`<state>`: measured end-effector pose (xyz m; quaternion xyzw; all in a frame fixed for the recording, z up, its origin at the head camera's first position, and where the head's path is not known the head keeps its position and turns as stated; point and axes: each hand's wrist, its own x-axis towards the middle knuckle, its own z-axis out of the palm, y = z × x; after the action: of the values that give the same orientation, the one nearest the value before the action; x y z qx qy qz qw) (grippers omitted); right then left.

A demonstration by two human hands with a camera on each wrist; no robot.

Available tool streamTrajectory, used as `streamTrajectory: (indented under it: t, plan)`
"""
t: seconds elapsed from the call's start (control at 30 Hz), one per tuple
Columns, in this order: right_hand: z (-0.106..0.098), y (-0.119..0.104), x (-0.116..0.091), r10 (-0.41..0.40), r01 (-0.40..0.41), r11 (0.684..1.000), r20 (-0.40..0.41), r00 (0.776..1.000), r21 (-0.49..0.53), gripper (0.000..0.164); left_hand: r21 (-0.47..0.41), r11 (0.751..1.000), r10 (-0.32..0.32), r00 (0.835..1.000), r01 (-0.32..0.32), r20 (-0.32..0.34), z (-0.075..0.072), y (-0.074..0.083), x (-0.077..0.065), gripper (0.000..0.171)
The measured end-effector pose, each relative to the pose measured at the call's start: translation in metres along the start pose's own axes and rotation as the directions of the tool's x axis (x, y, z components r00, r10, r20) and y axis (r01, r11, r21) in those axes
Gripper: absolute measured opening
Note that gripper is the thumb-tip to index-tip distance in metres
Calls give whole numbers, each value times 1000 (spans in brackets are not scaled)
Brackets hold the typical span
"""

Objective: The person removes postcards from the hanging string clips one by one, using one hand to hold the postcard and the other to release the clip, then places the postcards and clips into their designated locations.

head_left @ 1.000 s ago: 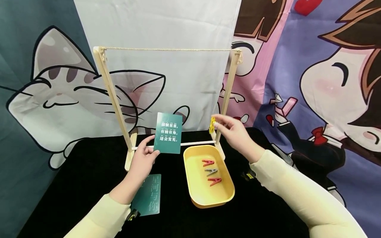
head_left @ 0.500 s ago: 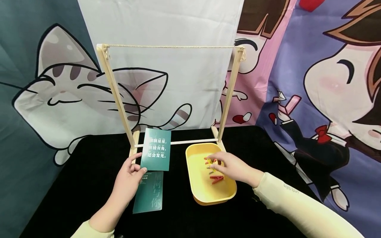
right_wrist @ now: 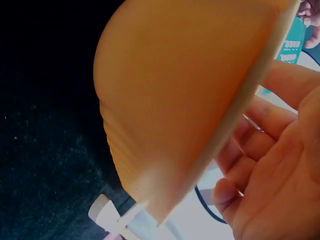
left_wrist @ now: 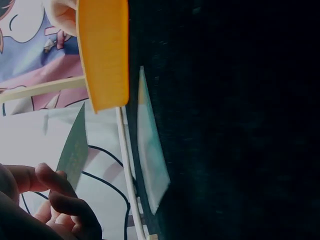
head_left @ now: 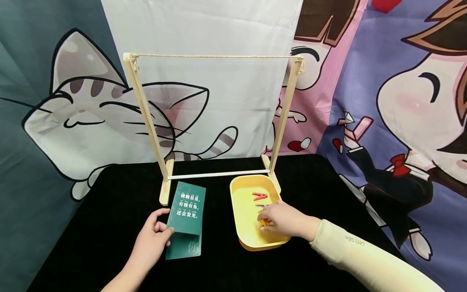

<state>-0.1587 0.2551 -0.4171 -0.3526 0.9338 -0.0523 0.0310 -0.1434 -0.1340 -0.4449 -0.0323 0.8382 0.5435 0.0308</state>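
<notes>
Between thumb and fingers, my left hand (head_left: 152, 239) pinches a green card (head_left: 186, 207) with white Chinese lettering. The left wrist view shows this held card (left_wrist: 75, 150) raised above a second card (left_wrist: 152, 150) that lies on the black cloth. In the head view it overlaps most of that lower card (head_left: 184, 248). My right hand (head_left: 286, 221) reaches down into a yellow tub (head_left: 242, 227), its fingertips at a yellow clothespin (head_left: 265, 222). A red clothespin (head_left: 260, 196) and a partly covered grey clothespin (head_left: 261, 205) lie in the tub. The right wrist view has the tub wall hiding the fingertips.
Behind the cards and tub stands a wooden frame (head_left: 147, 117) with a string (head_left: 215, 56) tied across its top and a white rod (head_left: 219, 174) low down. Black cloth (head_left: 120, 219) covers the table. A printed cartoon backdrop (head_left: 219, 109) hangs behind.
My right hand has carried the yellow clothespin from beside the frame's right post down into the tub. My left hand has lowered the green card toward me, over the lower card.
</notes>
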Motion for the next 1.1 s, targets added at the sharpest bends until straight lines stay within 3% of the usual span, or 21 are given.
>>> streamTrajectory:
  t: [0.23, 0.43, 0.63, 0.7, 0.87, 1.1]
  plan:
    - [7, -5, -5, -29, 31, 999, 65, 997, -31, 17, 46, 997, -60, 997, 58, 38, 3, -11, -11, 22]
    - [12, -5, -5, -33, 37, 998, 93, 995, -42, 17, 88, 991, -103, 993, 97, 64, 5, -18, -17, 19]
    - [16, -3, -6, -11, 16, 999, 95, 995, -51, 18, 169, 984, -65, 992, 46, 108, 6, -24, -19, 14]
    - [17, -2, -6, -9, 14, 998, 93, 996, -53, 18, 250, 968, -57, 991, 25, 122, 5, -25, -19, 13]
    - [16, -1, -6, 4, 3, 998, 102, 995, -63, 19, 443, 897, -70, 984, -9, 164, 3, -23, -23, 12]
    - [17, -2, -7, 10, -2, 998, 105, 994, -67, 18, 578, 814, -83, 973, -59, 216, 4, -21, -28, 18]
